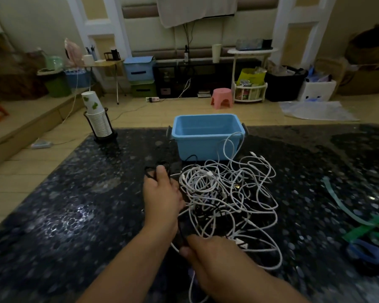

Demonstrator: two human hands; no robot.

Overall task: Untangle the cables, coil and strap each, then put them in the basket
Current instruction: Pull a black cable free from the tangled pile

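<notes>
- A stack of paper cups (96,119) stands in a dark wire holder at the far left of the dark speckled table (74,215); the top cup bears green leaf marks, and no writing can be read on it.
- The left hand (162,193) lies left of the pile, its fingers curled round a small coil of black cable (157,170); the grip is clenched on that coil, with the thumb on top.
- The black cable runs from that coil back toward the person and into the right hand.
- The right hand (208,252) is nearest the camera, at the near edge of the pile; its thumb and fingers pinch the black cable, so this grip is also grasping.
- The tangled heap of white cables (228,193) lies on the table just right of the left hand, with some dark cables mixed in; plugs show here and there.
- The blue basket (206,138) sits beyond the heap at the table's far edge; nothing shows inside it, and one white loop rises against its front wall.
- Green and blue straps (365,237) lie well apart on the right of the table.
</notes>
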